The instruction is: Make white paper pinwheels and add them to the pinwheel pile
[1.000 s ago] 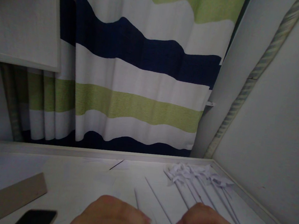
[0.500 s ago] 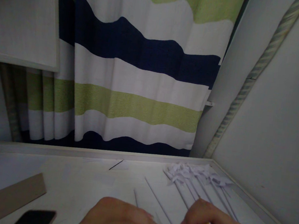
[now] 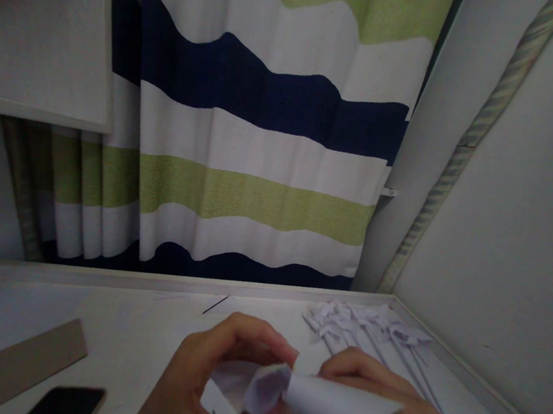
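Note:
Low in the middle of the view, my left hand (image 3: 207, 380) and my right hand (image 3: 395, 413) together hold a curled piece of white paper (image 3: 317, 407) above the white table (image 3: 150, 332). The left fingers pinch its rolled left end. The right fingers close over its right side, with the thumb hidden under the sheet. Behind my hands, several thin white paper sticks with folded paper tops (image 3: 367, 325) lie in a row toward the back right corner.
A brown cardboard piece (image 3: 31, 358) and a dark phone (image 3: 65, 404) lie at the front left. A striped curtain (image 3: 265, 132) hangs behind the table. A white wall (image 3: 518, 250) borders the right side, and a raised rim (image 3: 186, 282) runs along the back.
Both hands have risen from the bottom edge. A larger curled piece of paper now shows between them, where only a small folded bit and a yellow object showed before.

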